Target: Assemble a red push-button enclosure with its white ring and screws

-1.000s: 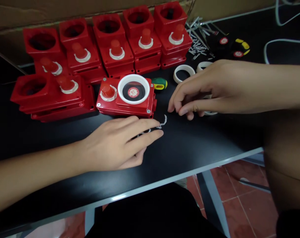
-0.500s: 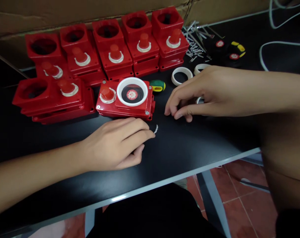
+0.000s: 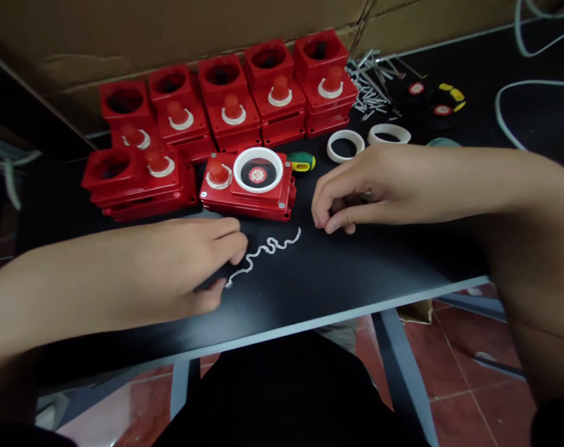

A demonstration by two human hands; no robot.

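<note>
Your left hand [image 3: 193, 257] is parted, thumb seemingly touching the white strip [image 3: 264, 248] at its eight-o'clock end; in your curled right hand [image 3: 360, 186], I cannot tell any grip. At twelve, one red box [image 3: 244, 203] wears a white ring [image 3: 258, 151]; six boxes [image 3: 232, 133] lack one. At six, some room until the table edge [image 3: 309, 324].

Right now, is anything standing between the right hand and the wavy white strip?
Nothing visible: only black tabletop shows between the right hand and the wavy white strip. The nearest red box lies farther back, outside that gap.
</note>
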